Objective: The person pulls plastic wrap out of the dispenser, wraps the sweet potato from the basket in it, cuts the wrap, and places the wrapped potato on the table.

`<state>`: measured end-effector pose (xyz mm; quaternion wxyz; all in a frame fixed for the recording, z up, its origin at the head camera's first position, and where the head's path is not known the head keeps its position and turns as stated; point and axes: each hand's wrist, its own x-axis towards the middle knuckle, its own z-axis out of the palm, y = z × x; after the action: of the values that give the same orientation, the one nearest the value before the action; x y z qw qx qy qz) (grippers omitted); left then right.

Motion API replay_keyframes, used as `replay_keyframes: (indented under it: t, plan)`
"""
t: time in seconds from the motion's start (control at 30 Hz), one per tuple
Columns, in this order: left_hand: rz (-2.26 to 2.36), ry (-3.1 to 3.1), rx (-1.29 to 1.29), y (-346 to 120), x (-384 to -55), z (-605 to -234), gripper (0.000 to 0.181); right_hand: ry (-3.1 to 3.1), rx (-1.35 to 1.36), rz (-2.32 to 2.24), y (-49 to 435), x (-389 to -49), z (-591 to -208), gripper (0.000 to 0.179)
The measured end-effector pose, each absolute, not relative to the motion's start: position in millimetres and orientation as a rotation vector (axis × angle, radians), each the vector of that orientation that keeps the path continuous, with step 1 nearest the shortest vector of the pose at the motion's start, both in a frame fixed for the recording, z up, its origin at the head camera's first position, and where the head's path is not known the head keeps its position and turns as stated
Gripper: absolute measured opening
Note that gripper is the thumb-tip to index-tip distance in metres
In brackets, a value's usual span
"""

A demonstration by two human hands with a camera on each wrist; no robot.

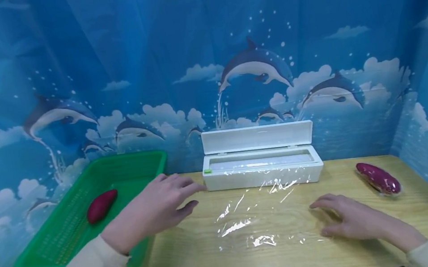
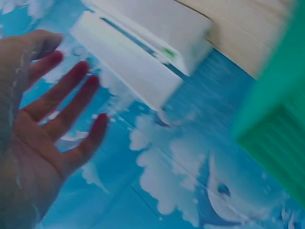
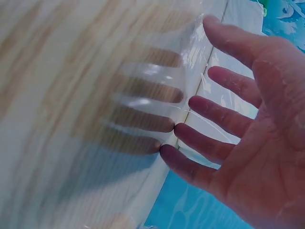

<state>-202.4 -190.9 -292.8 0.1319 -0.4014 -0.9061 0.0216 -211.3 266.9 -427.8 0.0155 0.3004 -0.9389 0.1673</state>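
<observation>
A sheet of clear cling film (image 1: 245, 219) lies on the wooden table, stretching forward from a white film dispenser box (image 1: 264, 177) whose lid (image 1: 257, 137) stands up. My left hand (image 1: 162, 203) hovers between the green basket and the box, holding nothing; in the left wrist view its fingers (image 2: 71, 114) are spread and loosely bent. To the right of the film, my right hand (image 1: 351, 217) is low over the table. Its fingers (image 3: 209, 138) are extended at the film's side in the right wrist view, with nothing gripped; whether they touch the film I cannot tell.
At the left, a green plastic basket (image 1: 132, 160) contains a purple sweet potato (image 1: 102, 206). Another purple sweet potato (image 1: 379, 178), shiny with film around it, lies at the table's right. A blue dolphin-print curtain (image 1: 192, 32) hangs behind and along the sides.
</observation>
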Motion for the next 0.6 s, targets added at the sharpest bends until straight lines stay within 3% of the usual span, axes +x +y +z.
replay_keyframes:
  t: [0.6]
  plan:
    - [0.548,-2.334,-1.033,-262,-243,-293,0.057,-3.045,0.906,0.516,266,-210,-427,0.062]
